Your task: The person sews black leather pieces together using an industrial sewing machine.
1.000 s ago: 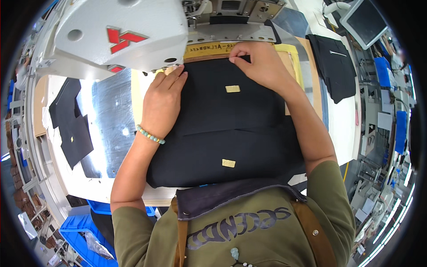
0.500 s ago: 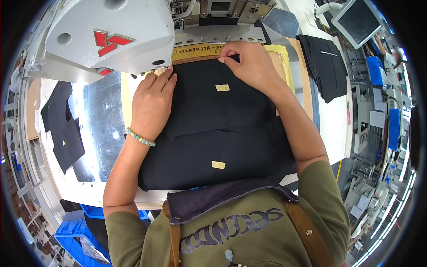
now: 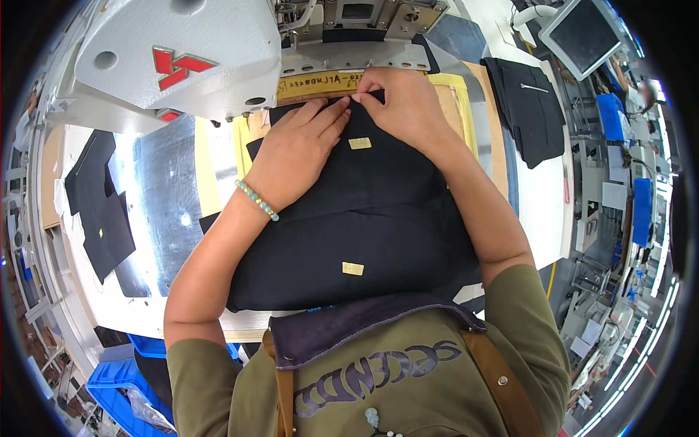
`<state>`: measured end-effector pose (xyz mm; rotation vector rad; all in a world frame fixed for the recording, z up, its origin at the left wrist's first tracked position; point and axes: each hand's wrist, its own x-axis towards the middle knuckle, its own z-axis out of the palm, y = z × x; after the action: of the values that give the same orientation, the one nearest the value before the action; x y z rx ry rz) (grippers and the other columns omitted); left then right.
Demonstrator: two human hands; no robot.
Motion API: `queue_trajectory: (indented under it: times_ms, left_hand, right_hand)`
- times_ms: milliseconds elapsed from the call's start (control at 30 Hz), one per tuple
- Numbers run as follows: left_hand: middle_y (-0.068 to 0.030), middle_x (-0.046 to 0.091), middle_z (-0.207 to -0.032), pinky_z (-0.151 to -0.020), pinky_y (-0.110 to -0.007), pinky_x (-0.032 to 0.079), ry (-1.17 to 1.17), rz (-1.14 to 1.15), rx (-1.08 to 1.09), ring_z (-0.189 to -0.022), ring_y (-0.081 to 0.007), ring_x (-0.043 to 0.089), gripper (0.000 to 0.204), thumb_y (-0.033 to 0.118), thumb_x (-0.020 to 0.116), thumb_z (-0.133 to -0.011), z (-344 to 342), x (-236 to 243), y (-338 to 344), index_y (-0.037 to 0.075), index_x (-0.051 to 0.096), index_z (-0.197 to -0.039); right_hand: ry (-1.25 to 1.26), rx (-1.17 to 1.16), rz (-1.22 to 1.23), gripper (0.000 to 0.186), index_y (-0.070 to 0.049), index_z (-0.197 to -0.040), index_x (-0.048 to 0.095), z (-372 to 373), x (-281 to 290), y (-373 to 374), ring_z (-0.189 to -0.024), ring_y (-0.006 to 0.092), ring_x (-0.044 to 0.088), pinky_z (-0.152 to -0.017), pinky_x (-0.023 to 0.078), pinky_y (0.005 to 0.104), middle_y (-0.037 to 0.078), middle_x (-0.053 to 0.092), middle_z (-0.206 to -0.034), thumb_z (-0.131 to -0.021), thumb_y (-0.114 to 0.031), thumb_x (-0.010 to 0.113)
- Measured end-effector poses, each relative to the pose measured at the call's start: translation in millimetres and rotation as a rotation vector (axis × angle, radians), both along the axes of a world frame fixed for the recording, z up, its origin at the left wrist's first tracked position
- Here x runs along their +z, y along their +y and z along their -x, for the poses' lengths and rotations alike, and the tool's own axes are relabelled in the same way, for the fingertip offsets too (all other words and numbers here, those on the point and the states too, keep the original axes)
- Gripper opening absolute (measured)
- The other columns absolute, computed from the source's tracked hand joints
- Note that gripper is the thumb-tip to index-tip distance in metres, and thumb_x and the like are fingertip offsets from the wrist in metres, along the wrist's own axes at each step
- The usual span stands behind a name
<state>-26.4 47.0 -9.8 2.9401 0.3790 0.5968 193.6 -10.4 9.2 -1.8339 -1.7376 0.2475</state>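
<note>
Black fabric (image 3: 371, 237) with two small yellow labels lies across the work surface in front of me, a fold running over its middle. My left hand (image 3: 295, 149), a beaded bracelet on its wrist, rests on the upper part with fingers stretched toward the far edge. Beside its fingertips, my right hand (image 3: 404, 105) pinches that edge between thumb and forefinger. The edge meets a yellow strip (image 3: 313, 86) with handwriting, part of a yellow-edged sewing template (image 3: 463, 116) under the fabric. My left hand covers some of the fabric's upper left.
A white sewing machine head (image 3: 175, 58) overhangs the far left, and a metal clamp bar (image 3: 349, 58) spans behind the yellow strip. Cut black pieces lie left (image 3: 102, 211) and right (image 3: 526, 109). A screen (image 3: 585, 38) stands far right; a blue crate (image 3: 120, 382) sits below left.
My left hand has moved right across the fabric, close to my right fingertips. The fabric's upper left edge and more of the template now show. My right hand keeps its pinch.
</note>
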Motion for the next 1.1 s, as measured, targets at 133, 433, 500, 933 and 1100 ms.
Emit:
queue_trajectory:
  times_ms: [133, 433, 500, 933, 1100]
  left_hand:
    - [-0.0061, 0.064, -0.147, -0.112, -0.038, 0.05, -0.005, 0.013, 0.025, -0.131, -0.0262, 0.059, 0.044, 0.008, 0.068, -0.094, 0, 0, 1, -0.001, 0.066, -0.137]
    - [-0.0045, 0.064, -0.149, -0.112, -0.038, 0.051, -0.019, -0.009, 0.037, -0.13, -0.0258, 0.06, 0.041, 0.01, 0.068, -0.096, 4, -2, 1, 0.0, 0.067, -0.136]
    - [-0.0044, 0.063, -0.149, -0.112, -0.038, 0.051, -0.012, -0.01, 0.038, -0.13, -0.0257, 0.06, 0.041, 0.01, 0.068, -0.096, 4, -2, 1, 0.0, 0.067, -0.137]
    - [-0.0052, 0.062, -0.151, -0.113, -0.038, 0.05, -0.005, 0.016, 0.046, -0.134, -0.0263, 0.058, 0.047, 0.009, 0.069, -0.094, 5, 0, -1, 0.001, 0.066, -0.141]
    - [-0.0069, 0.06, -0.153, -0.118, -0.038, 0.047, 0.047, 0.068, 0.031, -0.138, -0.0283, 0.055, 0.047, 0.011, 0.069, -0.095, 17, 6, -1, 0.001, 0.065, -0.141]
  right_hand:
    - [-0.065, -0.021, 0.044, 0.009, -0.008, -0.092, 0.076, -4, 13, -5, -0.084, 0.0355, 0.073, -0.074, 0.056, 0.0456, 0.011, 0.077, -0.088, -0.087, -0.015, 0.074]
    - [-0.067, -0.214, 0.201, 0.008, -0.006, -0.091, 0.078, -58, 27, -43, -0.085, 0.0289, 0.074, -0.074, 0.056, 0.0413, 0.009, 0.076, -0.087, -0.088, -0.014, 0.077]
    - [-0.355, -0.149, 0.044, 0.01, -0.006, -0.098, 0.079, -56, 30, -51, -0.1, 0.0264, 0.073, -0.081, 0.057, 0.0399, 0.008, 0.077, -0.104, -0.09, -0.012, 0.075]
    - [-0.271, 0.274, -0.055, 0.035, -0.008, -0.128, 0.075, 5, 4, -52, -0.124, 0.026, 0.068, -0.101, 0.059, 0.04, 0.004, 0.072, -0.137, -0.094, -0.007, 0.071]
    - [-0.307, 0.27, -0.037, 0.036, -0.009, -0.128, 0.076, 10, 6, -52, -0.122, 0.0244, 0.068, -0.1, 0.059, 0.0393, 0.003, 0.072, -0.137, -0.092, -0.006, 0.071]
